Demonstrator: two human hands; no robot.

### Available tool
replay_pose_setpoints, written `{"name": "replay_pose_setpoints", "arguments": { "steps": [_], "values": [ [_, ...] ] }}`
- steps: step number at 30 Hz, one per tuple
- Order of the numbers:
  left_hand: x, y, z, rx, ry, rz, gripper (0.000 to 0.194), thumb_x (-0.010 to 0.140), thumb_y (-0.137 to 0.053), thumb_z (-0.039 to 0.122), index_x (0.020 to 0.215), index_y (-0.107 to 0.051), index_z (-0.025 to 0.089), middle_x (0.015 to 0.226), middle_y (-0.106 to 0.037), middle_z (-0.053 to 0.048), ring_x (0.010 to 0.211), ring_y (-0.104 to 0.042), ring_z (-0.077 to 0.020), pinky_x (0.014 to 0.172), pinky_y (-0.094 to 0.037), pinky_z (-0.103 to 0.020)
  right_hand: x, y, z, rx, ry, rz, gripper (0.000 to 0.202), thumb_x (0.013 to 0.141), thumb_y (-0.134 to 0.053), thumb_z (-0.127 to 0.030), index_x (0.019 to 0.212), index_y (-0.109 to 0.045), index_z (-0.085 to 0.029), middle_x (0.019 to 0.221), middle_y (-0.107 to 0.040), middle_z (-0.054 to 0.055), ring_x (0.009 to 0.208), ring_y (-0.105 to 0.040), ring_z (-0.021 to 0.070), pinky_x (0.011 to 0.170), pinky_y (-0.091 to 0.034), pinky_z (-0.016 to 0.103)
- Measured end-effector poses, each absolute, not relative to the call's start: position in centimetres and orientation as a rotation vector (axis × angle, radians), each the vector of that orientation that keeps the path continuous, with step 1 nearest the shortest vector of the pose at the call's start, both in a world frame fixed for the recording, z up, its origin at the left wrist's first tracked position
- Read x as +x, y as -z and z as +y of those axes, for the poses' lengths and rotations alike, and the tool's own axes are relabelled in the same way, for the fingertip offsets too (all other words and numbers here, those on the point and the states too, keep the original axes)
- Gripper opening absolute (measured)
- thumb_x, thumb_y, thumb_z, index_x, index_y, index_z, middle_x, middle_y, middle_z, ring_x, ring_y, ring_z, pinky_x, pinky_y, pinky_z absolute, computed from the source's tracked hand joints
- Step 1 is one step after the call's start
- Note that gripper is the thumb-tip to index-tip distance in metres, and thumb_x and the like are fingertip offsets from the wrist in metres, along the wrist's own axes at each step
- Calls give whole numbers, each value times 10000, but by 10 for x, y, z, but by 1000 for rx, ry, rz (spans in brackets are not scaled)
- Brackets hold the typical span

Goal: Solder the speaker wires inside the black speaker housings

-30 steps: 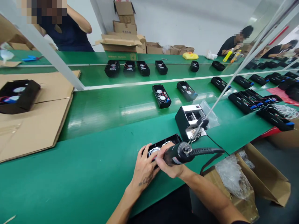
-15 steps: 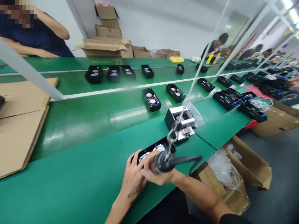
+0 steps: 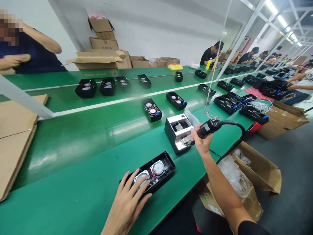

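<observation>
A black speaker housing (image 3: 168,163) with two round silver drivers lies on the green bench in front of me. My left hand (image 3: 129,195) rests over its left end, fingers spread across the near driver. Further right, my right hand (image 3: 201,138) is wrapped round a black electric screwdriver (image 3: 207,128), which hangs from a cord and has a thick black cable. The tool's tip is at a black and silver screw feeder (image 3: 174,133), partly hidden by my hand.
More black housings (image 3: 152,110) stand on the green belt (image 3: 97,130). Flat cardboard (image 3: 17,137) lies at the left. Open cartons (image 3: 261,166) with plastic bags are below the bench at the right. People (image 3: 211,54) sit along the line.
My right hand has carried the screwdriver from the housing to the right, up to the screw feeder. My left hand has stayed at the housing, its fingers now more spread.
</observation>
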State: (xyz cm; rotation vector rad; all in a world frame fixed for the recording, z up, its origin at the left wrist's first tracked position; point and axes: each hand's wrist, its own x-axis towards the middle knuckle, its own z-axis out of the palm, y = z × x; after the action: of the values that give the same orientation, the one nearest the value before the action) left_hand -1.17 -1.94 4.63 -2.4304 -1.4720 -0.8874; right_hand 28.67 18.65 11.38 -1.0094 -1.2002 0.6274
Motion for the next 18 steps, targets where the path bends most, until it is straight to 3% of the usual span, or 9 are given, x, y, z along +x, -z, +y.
{"name": "replay_pose_setpoints", "arguments": {
  "steps": [8,13,18],
  "values": [
    [20,-40,-3,-2465,668,-1583,255,1038,-665,423,1182,-726,221,1039,-825,-64,1327,-688,-377,1252,-420,-644,279,-115,141,-804,-1186,-1332,293,893,-825,-329,1051,-594,-240,532,-561,-124,369,-468,98,421,-421,257],
    [25,-37,2,-2443,561,-1532,200,1077,-590,323,1175,-749,250,906,-819,-36,1190,-743,-308,1243,-414,-577,285,-124,143,-736,-980,-1157,410,880,-849,-317,1175,-572,-252,608,-578,-121,433,-522,104,479,-461,266],
    [28,-39,3,-2416,626,-1495,282,1102,-502,264,1170,-771,216,891,-810,-42,1094,-750,-293,1201,-417,-548,293,-132,182,-830,-779,-1046,353,869,-849,-375,1014,-551,-254,544,-511,-144,411,-488,95,479,-433,259]
  ]
}}
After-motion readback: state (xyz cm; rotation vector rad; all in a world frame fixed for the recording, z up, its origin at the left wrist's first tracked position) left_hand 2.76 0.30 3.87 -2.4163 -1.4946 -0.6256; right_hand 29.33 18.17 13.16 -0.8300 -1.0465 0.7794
